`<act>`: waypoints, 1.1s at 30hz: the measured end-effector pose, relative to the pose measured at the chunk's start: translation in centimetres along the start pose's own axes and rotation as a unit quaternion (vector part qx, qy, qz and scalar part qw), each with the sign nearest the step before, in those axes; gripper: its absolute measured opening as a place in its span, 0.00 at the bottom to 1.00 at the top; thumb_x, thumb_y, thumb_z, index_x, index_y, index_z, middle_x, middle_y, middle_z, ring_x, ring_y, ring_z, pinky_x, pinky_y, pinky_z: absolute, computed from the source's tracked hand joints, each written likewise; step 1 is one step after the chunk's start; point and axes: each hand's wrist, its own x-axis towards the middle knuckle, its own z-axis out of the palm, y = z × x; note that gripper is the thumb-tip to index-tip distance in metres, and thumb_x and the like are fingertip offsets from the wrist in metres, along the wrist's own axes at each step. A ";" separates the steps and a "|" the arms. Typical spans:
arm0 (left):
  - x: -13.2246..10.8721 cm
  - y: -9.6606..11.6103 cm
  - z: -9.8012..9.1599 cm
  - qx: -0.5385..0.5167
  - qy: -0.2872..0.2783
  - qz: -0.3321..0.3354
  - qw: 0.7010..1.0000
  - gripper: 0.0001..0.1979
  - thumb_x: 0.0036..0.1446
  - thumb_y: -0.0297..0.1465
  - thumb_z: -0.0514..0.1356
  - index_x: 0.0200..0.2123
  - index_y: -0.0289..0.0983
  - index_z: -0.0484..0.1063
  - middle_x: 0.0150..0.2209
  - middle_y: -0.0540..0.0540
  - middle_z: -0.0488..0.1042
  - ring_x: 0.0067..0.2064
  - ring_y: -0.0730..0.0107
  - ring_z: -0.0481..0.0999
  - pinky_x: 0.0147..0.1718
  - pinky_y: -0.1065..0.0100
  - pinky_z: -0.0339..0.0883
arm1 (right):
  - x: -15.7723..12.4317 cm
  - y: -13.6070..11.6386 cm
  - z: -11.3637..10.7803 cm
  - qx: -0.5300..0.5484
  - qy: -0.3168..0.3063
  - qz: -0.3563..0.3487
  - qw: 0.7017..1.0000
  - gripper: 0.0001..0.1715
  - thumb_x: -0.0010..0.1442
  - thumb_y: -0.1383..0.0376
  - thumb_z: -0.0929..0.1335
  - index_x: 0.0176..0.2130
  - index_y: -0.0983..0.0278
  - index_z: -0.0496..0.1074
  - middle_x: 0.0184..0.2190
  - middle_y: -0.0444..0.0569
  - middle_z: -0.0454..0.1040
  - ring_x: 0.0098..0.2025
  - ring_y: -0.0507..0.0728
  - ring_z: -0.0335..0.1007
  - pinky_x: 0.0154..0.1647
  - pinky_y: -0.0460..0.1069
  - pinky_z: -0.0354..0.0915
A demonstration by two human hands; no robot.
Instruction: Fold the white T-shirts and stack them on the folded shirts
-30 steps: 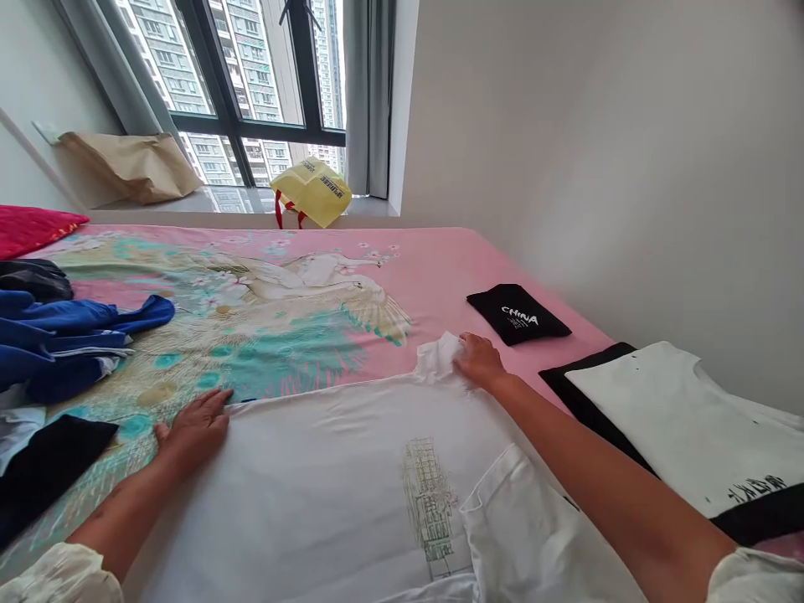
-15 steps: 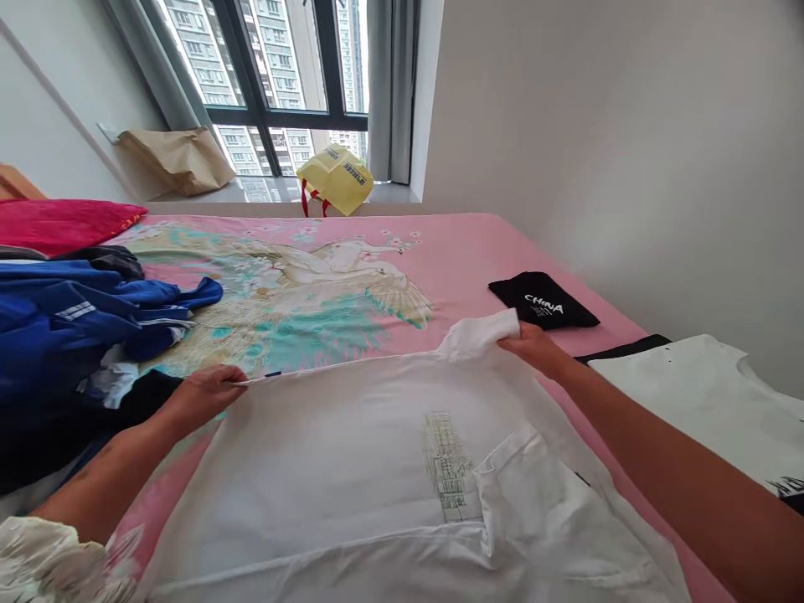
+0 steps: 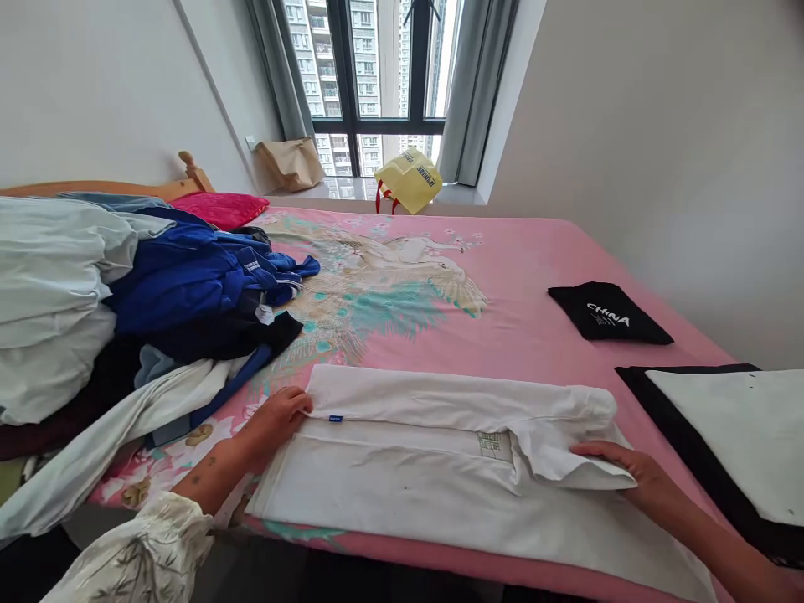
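Observation:
A white T-shirt lies along the near edge of the bed, its far side folded over toward me. A small blue tag sits on the folded edge, and part of a greenish print shows beneath the fold. At the shirt's left end, my left hand is closed on the folded hem. My right hand grips the sleeve at the right, its fingers partly covered by the cloth.
Left of the shirt is a heap of clothes, with a blue jacket and pale garments. A folded black garment marked CHINA lies back right, near a stacked white garment. A yellow bag stands by the window.
The shirt's far side has been folded over toward me, covering most of the print. Both hands came nearer with it, and the view has turned left.

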 end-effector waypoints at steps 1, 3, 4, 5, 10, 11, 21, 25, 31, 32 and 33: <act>-0.1 0.1 0.3 -0.003 0.007 -0.007 1.000 0.11 0.52 0.25 0.49 0.31 0.39 0.71 0.36 0.45 0.72 0.41 0.67 0.69 0.43 0.66 0.61 | -0.3 -0.5 0.2 0.014 -0.029 -0.018 0.999 0.22 0.43 0.53 0.70 0.41 0.53 0.76 0.45 0.45 0.75 0.48 0.64 0.70 0.51 0.54 0.66; -0.2 0.2 0.3 -0.004 0.017 -0.011 1.000 0.11 0.52 0.25 0.49 0.30 0.39 0.71 0.36 0.46 0.72 0.41 0.67 0.69 0.43 0.66 0.61 | -0.6 -1.9 0.1 0.074 -0.077 -0.034 0.994 0.26 0.45 0.55 0.69 0.46 0.56 0.74 0.49 0.47 0.72 0.53 0.65 0.66 0.56 0.57 0.60; -0.2 0.2 0.0 -0.004 0.022 -0.009 1.000 0.11 0.52 0.25 0.49 0.30 0.39 0.71 0.35 0.46 0.72 0.41 0.67 0.69 0.43 0.67 0.61 | -0.8 -2.7 -0.2 0.095 -0.064 -0.030 0.993 0.25 0.47 0.54 0.69 0.46 0.57 0.74 0.48 0.48 0.73 0.53 0.64 0.65 0.57 0.58 0.59; -0.2 0.3 -0.3 -0.004 0.032 -0.006 0.999 0.11 0.52 0.25 0.49 0.30 0.39 0.70 0.35 0.46 0.71 0.41 0.67 0.69 0.43 0.67 0.61 | -1.0 -3.5 -0.6 0.116 -0.045 -0.023 0.992 0.24 0.48 0.53 0.68 0.45 0.58 0.74 0.47 0.49 0.73 0.53 0.64 0.66 0.56 0.58 0.59; -1.3 0.0 -1.1 -0.011 0.071 0.010 0.997 0.10 0.54 0.28 0.50 0.31 0.39 0.70 0.36 0.46 0.71 0.42 0.67 0.68 0.44 0.67 0.61 | -2.6 -5.3 -2.4 0.179 0.055 0.040 0.981 0.24 0.48 0.51 0.68 0.42 0.60 0.75 0.39 0.48 0.77 0.47 0.64 0.70 0.47 0.53 0.68; -1.6 -0.1 -0.9 -0.014 0.066 0.009 0.998 0.10 0.54 0.29 0.50 0.31 0.39 0.71 0.36 0.46 0.71 0.41 0.67 0.68 0.43 0.67 0.61 | -2.9 -5.2 -2.4 0.176 0.059 0.042 0.982 0.23 0.47 0.51 0.68 0.41 0.60 0.75 0.39 0.48 0.77 0.46 0.64 0.71 0.46 0.52 0.68; -3.2 -0.4 -0.1 -0.035 0.010 -0.010 0.999 0.15 0.56 0.35 0.49 0.35 0.41 0.76 0.38 0.46 0.72 0.42 0.66 0.69 0.46 0.66 0.62 | -5.1 0.4 -0.4 0.002 -0.012 -0.048 0.999 0.21 0.52 0.57 0.65 0.45 0.58 0.73 0.48 0.48 0.73 0.51 0.63 0.68 0.50 0.57 0.65; -3.6 0.0 -0.2 -0.037 0.009 -0.020 0.999 0.17 0.55 0.32 0.48 0.37 0.41 0.76 0.43 0.44 0.71 0.46 0.66 0.70 0.50 0.65 0.61 | -6.2 0.0 0.3 -0.088 0.056 -0.174 0.979 0.27 0.53 0.61 0.65 0.54 0.55 0.65 0.53 0.47 0.68 0.55 0.62 0.63 0.55 0.59 0.61; -4.6 -0.6 2.1 0.058 0.045 -0.025 0.997 0.19 0.54 0.41 0.51 0.44 0.42 0.74 0.48 0.42 0.70 0.50 0.59 0.69 0.51 0.58 0.61 | -7.1 -0.2 1.7 -0.128 0.080 -0.250 0.956 0.25 0.50 0.71 0.61 0.47 0.57 0.72 0.48 0.47 0.71 0.53 0.59 0.64 0.57 0.60 0.60; -4.7 -0.7 2.6 0.081 0.062 -0.031 0.994 0.19 0.54 0.41 0.52 0.44 0.43 0.74 0.49 0.41 0.70 0.50 0.58 0.69 0.51 0.57 0.61 | -7.2 -0.1 1.8 -0.116 0.086 -0.242 0.960 0.26 0.50 0.71 0.61 0.46 0.57 0.72 0.47 0.47 0.72 0.53 0.59 0.64 0.56 0.60 0.60; -4.7 -0.6 3.0 0.103 0.085 -0.039 0.990 0.18 0.54 0.41 0.52 0.44 0.43 0.74 0.49 0.41 0.70 0.50 0.56 0.69 0.51 0.55 0.61 | -7.2 0.0 1.8 -0.100 0.095 -0.231 0.963 0.26 0.50 0.71 0.60 0.46 0.58 0.72 0.47 0.47 0.72 0.53 0.58 0.64 0.56 0.60 0.60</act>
